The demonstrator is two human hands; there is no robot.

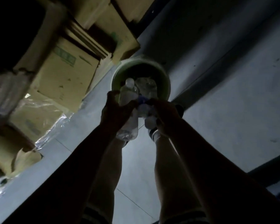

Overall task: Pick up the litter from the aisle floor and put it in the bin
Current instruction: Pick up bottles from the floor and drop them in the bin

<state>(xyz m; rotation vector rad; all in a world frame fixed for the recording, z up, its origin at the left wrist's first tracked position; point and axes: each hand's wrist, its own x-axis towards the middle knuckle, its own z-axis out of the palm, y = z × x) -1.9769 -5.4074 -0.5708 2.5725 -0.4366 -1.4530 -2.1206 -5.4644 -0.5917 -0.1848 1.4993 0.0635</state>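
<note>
Both bare forearms reach down from the camera over the person's own legs, toward a round green bin on the grey aisle floor. On the left hand the fingers are curled around a clear plastic bottle, thumb on its near side; the bottle's cap end points past the fingertips over the bin's rim, while its base pokes out behind the wrist. The right hand curls its fingers around a second clear bottle with a bluish label, just beside the first; the scene is dark and blurred, so how tightly it grips is hard to judge. Just beyond both sets of fingers, inside the bin, lies more crumpled clear plastic. Below the hands, a white-socked foot stands on the floor. Further left of the left-hand fingers, cardboard boxes are stacked along the aisle edge, with a sheet of clear plastic wrap draped over the lower ones. Right of the right-hand fingers, a dark line crosses the floor.
</note>
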